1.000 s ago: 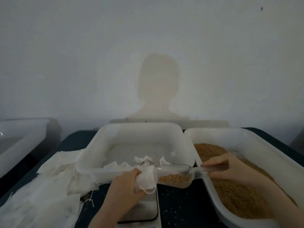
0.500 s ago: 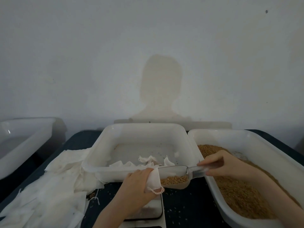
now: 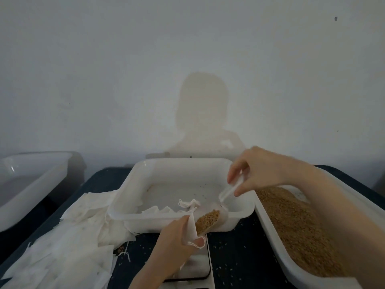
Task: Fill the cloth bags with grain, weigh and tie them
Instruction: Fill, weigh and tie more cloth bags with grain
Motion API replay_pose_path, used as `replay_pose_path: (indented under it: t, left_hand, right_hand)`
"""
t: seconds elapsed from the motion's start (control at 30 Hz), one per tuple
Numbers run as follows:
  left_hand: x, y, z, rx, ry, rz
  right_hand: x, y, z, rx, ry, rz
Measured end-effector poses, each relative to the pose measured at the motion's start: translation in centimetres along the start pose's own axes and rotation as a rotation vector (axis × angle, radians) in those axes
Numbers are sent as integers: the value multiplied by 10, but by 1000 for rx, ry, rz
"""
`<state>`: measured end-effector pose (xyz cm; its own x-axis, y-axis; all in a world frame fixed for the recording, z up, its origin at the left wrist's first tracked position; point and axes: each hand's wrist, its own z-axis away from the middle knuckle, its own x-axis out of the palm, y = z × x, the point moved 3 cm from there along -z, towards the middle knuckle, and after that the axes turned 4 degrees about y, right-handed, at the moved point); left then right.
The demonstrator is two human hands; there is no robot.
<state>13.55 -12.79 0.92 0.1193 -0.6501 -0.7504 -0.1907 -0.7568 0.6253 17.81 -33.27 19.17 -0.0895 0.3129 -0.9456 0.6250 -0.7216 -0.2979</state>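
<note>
My left hand (image 3: 174,245) grips the mouth of a white cloth bag (image 3: 191,227) above the scale (image 3: 198,268). My right hand (image 3: 256,173) holds the handle of a clear plastic scoop (image 3: 216,213), raised and tilted steeply down. Brown grain (image 3: 208,221) in the scoop slides toward the bag's opening. The big white tub (image 3: 268,224) on the right holds a heap of grain (image 3: 295,226).
A square white tray (image 3: 133,190) in the middle holds a few limp cloth bags (image 3: 188,204). A pile of flat white bags (image 3: 68,245) lies at the left on the dark table (image 3: 239,253). Another white tub (image 3: 31,184) stands far left. Loose grains dot the table.
My right hand has lifted the scoop's handle up and to the left, tipping the scoop from level to steeply down into the bag. The left hand stays on the bag.
</note>
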Motion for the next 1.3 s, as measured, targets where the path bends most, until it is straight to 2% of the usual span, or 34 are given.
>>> replay_pose_path:
  t: [0.13,0.27,0.4,0.53,0.7,0.77,1.0,1.13,1.3]
  left_hand:
    - [4,11,5,-27,6,221]
    - [8,15,6,-31,33,295]
    - [5,14,8,-18,36,363]
    - [1,4,6,-31,25,318]
    - [-8,-6,7,-38,12,265]
    - [-12,-8,6,-31,16,264]
    - [-16,-2,-2,-113,21,517]
    - [-14,12,-5,-67,-58,577]
    - [-9,14,-7,20,-6,465]
  right_hand:
    - [-20,-38,-17,-18,-66,135]
    - [-26,-64,-34,-21,-163,227]
    - [-28,-72,-37,-20,-155,286]
    - [-25,-61,-25,26,-139,189]
    - [-5,-21,3,88,-128,188]
    - [7,-2,18,109,-125,75]
    - [28,52,69,183,77,-355]
    - [42,91,94,288,285,-320]
    - [78,146,108,481,418,-279]
